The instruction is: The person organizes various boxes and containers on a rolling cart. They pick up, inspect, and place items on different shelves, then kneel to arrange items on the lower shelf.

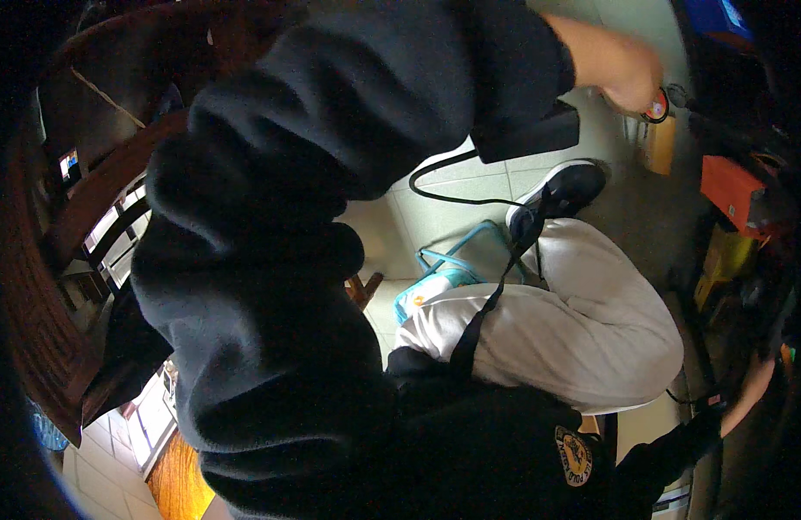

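Observation:
At the upper right, my left hand (pixel 625 75) holds a round object (pixel 658 106) with a black rim and a reddish face. The hand covers part of it, and its exact kind is unclear. Below that hand stands a yellow-tan box-like thing (pixel 660 146). My right hand (pixel 755 387) reaches to the dim right rim of the view; its fingers are too dark and blurred to read. Close by it shows a small green and orange thing (pixel 789 354). A black box-shaped device (pixel 527 133) with a black cable sits along my left sleeve.
An orange-red box (pixel 732 195) and a yellow box (pixel 719 266) are stacked on the right. A blue box (pixel 719 18) lies at the top right. On the tiled floor (pixel 472 188) stands a light-blue metal frame (pixel 452 257), partly behind my bent leg. A carved dark wooden chair (pixel 43 312) is on the left.

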`<state>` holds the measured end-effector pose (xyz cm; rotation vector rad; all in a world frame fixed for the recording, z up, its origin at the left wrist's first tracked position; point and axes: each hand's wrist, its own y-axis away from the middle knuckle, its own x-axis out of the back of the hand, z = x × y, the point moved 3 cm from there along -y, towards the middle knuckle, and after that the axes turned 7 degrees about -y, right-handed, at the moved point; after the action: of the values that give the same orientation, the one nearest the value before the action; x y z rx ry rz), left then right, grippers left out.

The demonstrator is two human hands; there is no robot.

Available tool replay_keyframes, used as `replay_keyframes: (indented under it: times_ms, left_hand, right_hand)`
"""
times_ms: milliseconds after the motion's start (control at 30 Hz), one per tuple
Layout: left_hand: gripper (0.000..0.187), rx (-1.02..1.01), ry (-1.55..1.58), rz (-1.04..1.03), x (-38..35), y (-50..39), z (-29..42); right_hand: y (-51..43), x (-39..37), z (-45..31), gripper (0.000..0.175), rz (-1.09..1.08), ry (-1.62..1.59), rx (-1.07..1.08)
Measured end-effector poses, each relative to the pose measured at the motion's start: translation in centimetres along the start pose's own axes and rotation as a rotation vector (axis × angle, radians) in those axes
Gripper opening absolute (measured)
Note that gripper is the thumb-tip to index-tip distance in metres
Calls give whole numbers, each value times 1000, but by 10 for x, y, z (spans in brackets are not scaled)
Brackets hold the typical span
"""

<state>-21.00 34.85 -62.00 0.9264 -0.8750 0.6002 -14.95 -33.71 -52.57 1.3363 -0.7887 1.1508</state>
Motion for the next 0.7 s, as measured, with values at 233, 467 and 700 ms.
replay_keyframes:
  times_ms: [233, 467, 700]
  left_hand:
    - [32, 21, 147, 13, -24, 12, 12]
    - [29, -169, -67, 172, 22, -22, 37]
    - [27, -212, -57, 379, 124, -38, 99]
  right_hand:
    - [-1, 4, -20, 49, -3, 209, -22]
    - [-5, -3, -32, 47, -21, 295, -41]
    - [-9, -13, -49, 39, 31, 301, -128]
